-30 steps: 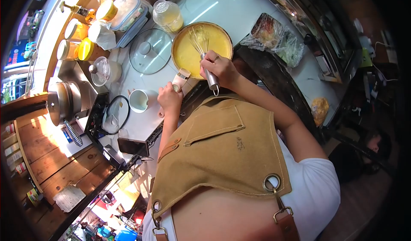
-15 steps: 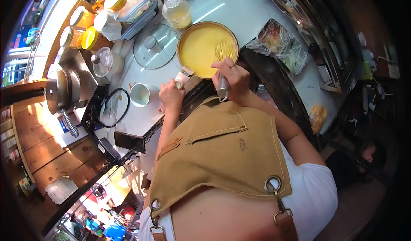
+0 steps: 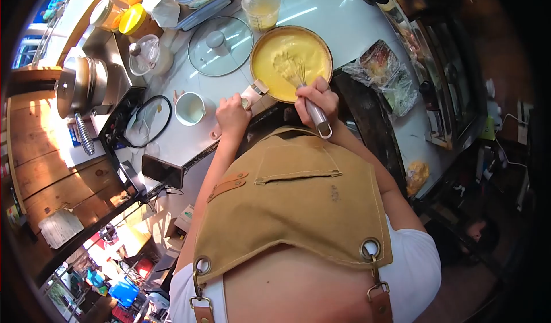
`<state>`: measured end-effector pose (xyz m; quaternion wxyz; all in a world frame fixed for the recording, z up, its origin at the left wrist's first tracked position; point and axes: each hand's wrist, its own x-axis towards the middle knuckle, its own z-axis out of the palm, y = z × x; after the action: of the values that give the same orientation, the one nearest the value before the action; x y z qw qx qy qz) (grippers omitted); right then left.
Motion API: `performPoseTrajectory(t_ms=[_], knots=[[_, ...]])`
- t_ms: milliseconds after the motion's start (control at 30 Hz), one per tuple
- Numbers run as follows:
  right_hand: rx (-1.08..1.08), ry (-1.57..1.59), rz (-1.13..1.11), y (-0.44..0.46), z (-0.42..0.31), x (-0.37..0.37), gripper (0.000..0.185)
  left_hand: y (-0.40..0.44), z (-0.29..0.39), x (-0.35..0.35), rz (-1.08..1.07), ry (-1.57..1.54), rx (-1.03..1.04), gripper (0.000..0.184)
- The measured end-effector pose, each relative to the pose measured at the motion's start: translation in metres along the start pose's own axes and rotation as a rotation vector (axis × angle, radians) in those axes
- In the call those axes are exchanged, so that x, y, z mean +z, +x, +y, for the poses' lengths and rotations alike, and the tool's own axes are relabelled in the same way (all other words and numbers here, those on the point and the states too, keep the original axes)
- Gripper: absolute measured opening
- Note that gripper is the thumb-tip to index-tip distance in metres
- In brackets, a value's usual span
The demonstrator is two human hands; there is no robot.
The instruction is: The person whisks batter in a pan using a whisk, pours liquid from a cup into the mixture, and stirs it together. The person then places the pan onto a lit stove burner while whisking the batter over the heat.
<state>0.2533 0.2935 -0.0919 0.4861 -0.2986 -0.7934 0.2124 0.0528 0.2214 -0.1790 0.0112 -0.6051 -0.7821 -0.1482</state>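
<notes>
A round pan (image 3: 266,46) holds yellow batter on the white counter. My right hand (image 3: 319,102) is closed round the metal handle of a whisk (image 3: 314,115), whose wires dip into the batter near the pan's middle. On the pan's near-left side, my left hand (image 3: 233,114) is wrapped round the pink pan handle (image 3: 251,95). A glass lid (image 3: 220,46) lies flat left of the pan. Behind the pan stands a clear plastic jar (image 3: 260,7) with pale contents.
A white cup (image 3: 191,109) stands left of my left hand. Plastic-wrapped food (image 3: 384,76) lies to the right. A lidded container (image 3: 150,56), yellow-lidded jars (image 3: 132,19), a phone (image 3: 162,172) and a waffle iron (image 3: 80,87) are at left. A person (image 3: 475,231) is at far right.
The whisk has moved from the batter's right side back toward the middle, with my right hand on it. My left hand keeps its hold. The whole view has shifted, with the counter things further right.
</notes>
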Motion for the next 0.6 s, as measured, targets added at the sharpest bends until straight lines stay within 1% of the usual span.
performPoseTrajectory(t_ms=[67,133,200,267,333,400,467,500,533,600], knots=[[0.074,-0.055,0.057,0.002,0.010,0.005,0.014,-0.001,0.001,-0.001,-0.003,-0.001,-0.008,0.012],[0.039,-0.090,0.074,0.002,0.005,-0.002,0.015,0.002,0.000,-0.001,0.003,0.000,-0.019,0.012],[-0.036,0.031,-0.079,-0.001,-0.005,-0.008,0.015,0.000,0.001,-0.001,-0.012,0.006,-0.021,0.013],[-0.036,0.037,-0.117,-0.004,0.004,-0.003,0.013,0.000,0.000,-0.001,-0.015,0.006,-0.019,0.013],[-0.031,-0.142,-0.038,-0.001,0.022,0.000,0.012,-0.002,0.000,-0.001,-0.013,0.008,-0.013,0.014],[-0.087,-0.256,-0.062,-0.004,0.016,-0.008,0.011,0.000,0.000,0.001,-0.011,0.030,-0.022,0.014],[-0.064,0.005,-0.186,-0.002,-0.003,-0.012,0.011,0.001,0.001,-0.001,-0.012,0.038,-0.027,0.013],[-0.093,0.029,-0.258,0.000,-0.005,-0.009,0.016,-0.001,0.002,0.000,-0.013,0.044,-0.028,0.013],[-0.064,0.055,-0.307,-0.005,0.008,-0.003,0.020,-0.002,0.002,0.001,-0.018,0.042,-0.028,0.013],[-0.046,-0.045,-0.247,-0.002,0.021,0.004,0.023,0.000,0.000,0.002,-0.010,0.037,-0.015,0.013]])
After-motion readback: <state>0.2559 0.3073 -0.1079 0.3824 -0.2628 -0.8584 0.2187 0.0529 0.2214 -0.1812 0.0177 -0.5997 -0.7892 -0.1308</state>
